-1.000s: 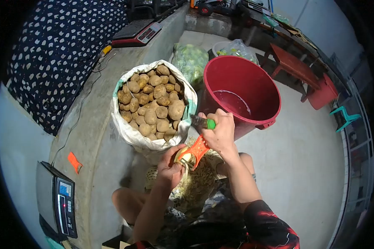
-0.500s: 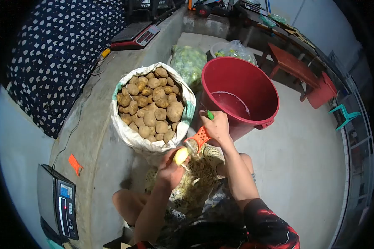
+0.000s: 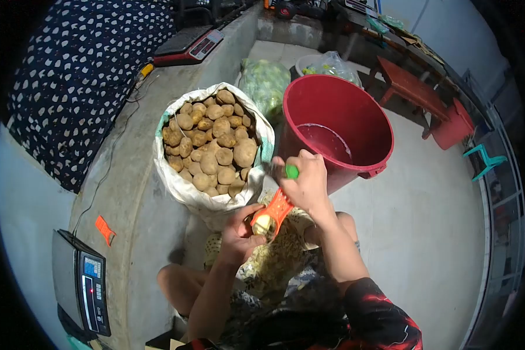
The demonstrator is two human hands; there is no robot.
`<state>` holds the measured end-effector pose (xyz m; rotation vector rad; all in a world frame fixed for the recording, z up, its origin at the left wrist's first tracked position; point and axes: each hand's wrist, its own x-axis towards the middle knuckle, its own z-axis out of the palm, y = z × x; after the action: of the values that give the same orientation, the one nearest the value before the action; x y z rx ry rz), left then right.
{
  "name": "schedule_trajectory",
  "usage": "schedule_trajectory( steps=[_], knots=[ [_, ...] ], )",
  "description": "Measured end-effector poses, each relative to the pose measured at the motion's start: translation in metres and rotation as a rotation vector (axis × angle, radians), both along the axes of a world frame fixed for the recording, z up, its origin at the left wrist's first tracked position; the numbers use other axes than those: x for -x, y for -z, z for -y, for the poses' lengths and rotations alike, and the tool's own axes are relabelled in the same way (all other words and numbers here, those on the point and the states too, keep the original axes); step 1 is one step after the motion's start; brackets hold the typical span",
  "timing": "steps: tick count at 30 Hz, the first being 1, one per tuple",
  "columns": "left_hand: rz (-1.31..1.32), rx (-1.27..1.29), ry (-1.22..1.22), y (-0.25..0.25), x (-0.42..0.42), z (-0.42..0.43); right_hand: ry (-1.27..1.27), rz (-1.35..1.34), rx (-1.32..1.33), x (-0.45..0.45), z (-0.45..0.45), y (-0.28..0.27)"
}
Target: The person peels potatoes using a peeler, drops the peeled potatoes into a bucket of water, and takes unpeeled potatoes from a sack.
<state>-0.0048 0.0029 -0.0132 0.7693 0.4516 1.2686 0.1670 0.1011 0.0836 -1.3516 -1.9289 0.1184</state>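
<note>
My left hand [image 3: 238, 236] is closed around a pale, peeled potato [image 3: 262, 224], low in front of me. An orange peeler [image 3: 280, 204] is gripped in my right hand [image 3: 310, 185], its head over the potato and hiding part of it. A green-ended object [image 3: 291, 171] also pokes out of my right fist; its kind is unclear. Just beyond my hands stands a white sack [image 3: 184, 189] filled with unpeeled brown potatoes [image 3: 216, 137]. Peelings [image 3: 268, 259] are heaped on the floor between my feet.
A big red tub [image 3: 338, 96] with some liquid stands ahead to the right. Behind the sack lies a bag of green produce [image 3: 264, 84]. On the left ledge are a scale [image 3: 90, 286], another orange peeler [image 3: 105, 230] and a red scale [image 3: 189, 46]. A wooden bench [image 3: 411, 87] stands farther right.
The peeler has moved down and toward me, from beside the potato to over it. My right hand has turned slightly, and the potato is now partly covered by the peeler's head.
</note>
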Motion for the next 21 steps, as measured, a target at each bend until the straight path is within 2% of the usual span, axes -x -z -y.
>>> schedule_trajectory(
  steps=[1,2,4,5,8,9,11,13,15,17,19,20,21],
  knots=[
    [-0.021,-0.006,-0.015,0.002,-0.001,-0.001,0.004,-0.001,0.002,-0.005,-0.009,0.011],
    [0.057,-0.009,-0.026,0.012,-0.001,-0.001,0.086,-0.066,0.182,-0.013,-0.026,0.031],
    [0.057,-0.04,-0.017,0.009,0.002,-0.003,0.173,-0.236,0.519,-0.023,-0.037,0.026],
    [0.057,-0.052,-0.005,0.009,0.003,-0.003,0.176,-0.237,0.517,-0.024,-0.036,0.029],
    [0.088,0.007,-0.033,-0.004,-0.007,-0.001,0.002,-0.148,0.225,-0.008,-0.01,0.011],
    [0.073,0.051,-0.05,-0.007,-0.007,0.002,0.001,-0.152,0.234,-0.005,-0.005,0.007],
    [0.009,0.017,-0.061,0.008,-0.003,-0.002,0.052,0.033,0.054,0.0,-0.001,0.002],
    [0.049,0.001,-0.067,0.014,-0.002,-0.002,0.054,-0.041,0.064,-0.014,-0.029,0.033],
    [0.007,0.006,-0.05,0.011,0.002,-0.002,0.142,-0.365,0.481,-0.015,-0.038,0.034],
    [0.056,-0.003,-0.052,0.013,-0.001,-0.002,0.106,-0.41,0.454,-0.012,-0.028,0.027],
    [0.073,0.033,-0.078,0.0,-0.006,0.001,-0.063,-0.221,0.277,-0.004,-0.013,0.014],
    [0.031,0.041,-0.078,-0.001,-0.005,0.003,-0.067,-0.142,0.167,0.001,-0.005,0.011],
    [-0.011,0.044,-0.075,-0.004,-0.005,0.003,-0.066,-0.146,0.168,0.003,-0.006,0.012]
  ],
)
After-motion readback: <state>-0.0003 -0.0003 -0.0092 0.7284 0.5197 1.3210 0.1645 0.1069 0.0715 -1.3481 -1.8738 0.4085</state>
